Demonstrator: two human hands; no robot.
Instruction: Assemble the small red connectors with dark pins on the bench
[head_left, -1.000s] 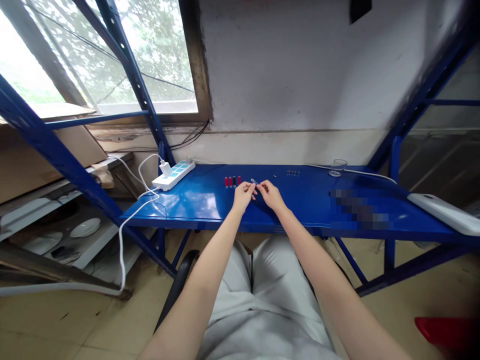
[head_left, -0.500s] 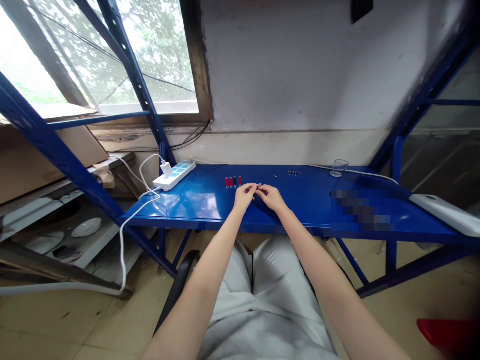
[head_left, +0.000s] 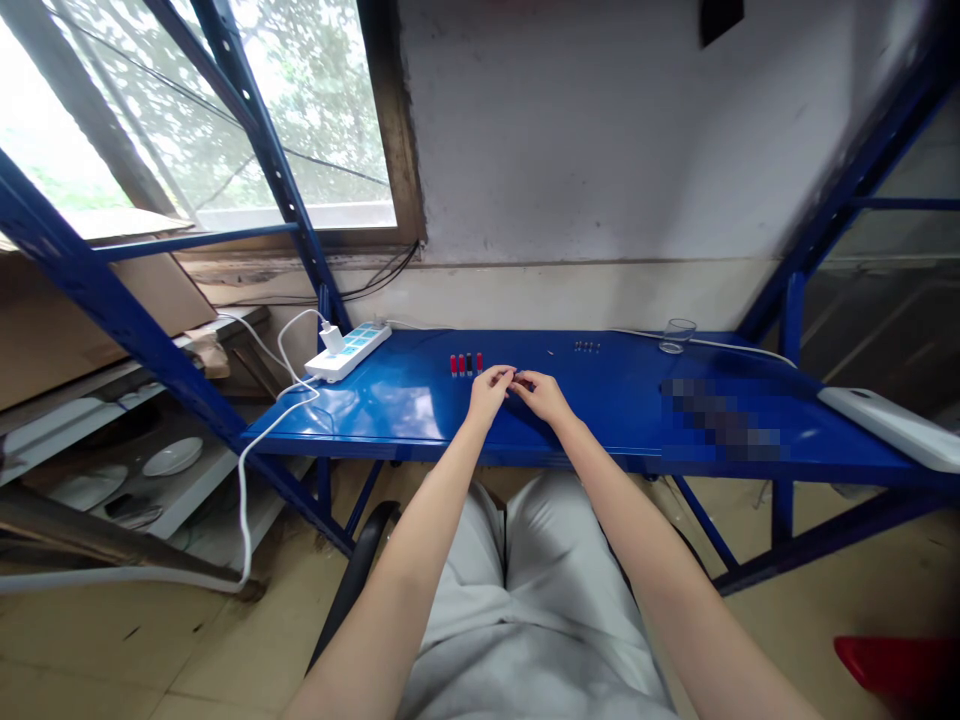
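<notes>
Above the blue table point(head_left: 390, 425), my left hand point(head_left: 490, 393) and my right hand point(head_left: 545, 395) meet with their fingertips pinched together. Whatever sits between the fingers is too small and too covered to name. Just left of my left hand stands a short row of small red and black cylinders point(head_left: 462, 365) with pale ends. Beyond my right hand, several tiny metallic pieces point(head_left: 587, 347) are lined up, and one small sliver-like piece point(head_left: 550, 352) lies apart from them.
A white power strip point(head_left: 351, 352) with a plugged-in cable lies at the table's left end. A clear glass point(head_left: 677, 337) stands at the back right. On the right edge rests a white flat object point(head_left: 892, 428); a blurred-out patch point(head_left: 720, 420) is nearer. Blue posts point(head_left: 793, 320) frame the table.
Both hands stay almost in place, fingertips together. A small purplish bit seen at the right fingertips half a second ago is now less visible. The objects on the table have not moved.
</notes>
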